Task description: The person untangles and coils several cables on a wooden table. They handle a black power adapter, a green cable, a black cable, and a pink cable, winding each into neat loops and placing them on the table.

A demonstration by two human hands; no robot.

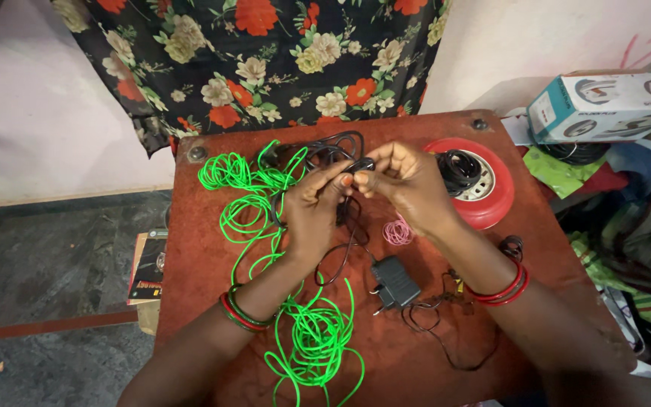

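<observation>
Pinching a thin black cable (348, 218) between both hands, the left hand (312, 211) and right hand (408, 185) meet above the counter (197, 249); its charger plug (393, 284) and green wire (307, 332) lie loose, unbundled.

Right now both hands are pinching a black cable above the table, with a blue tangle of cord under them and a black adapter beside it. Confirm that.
Not quite: the tangle of cord is bright green, not blue, as the head view shows. The rest holds: the left hand and right hand pinch the black cable above the table, with the black adapter beside it.
</observation>
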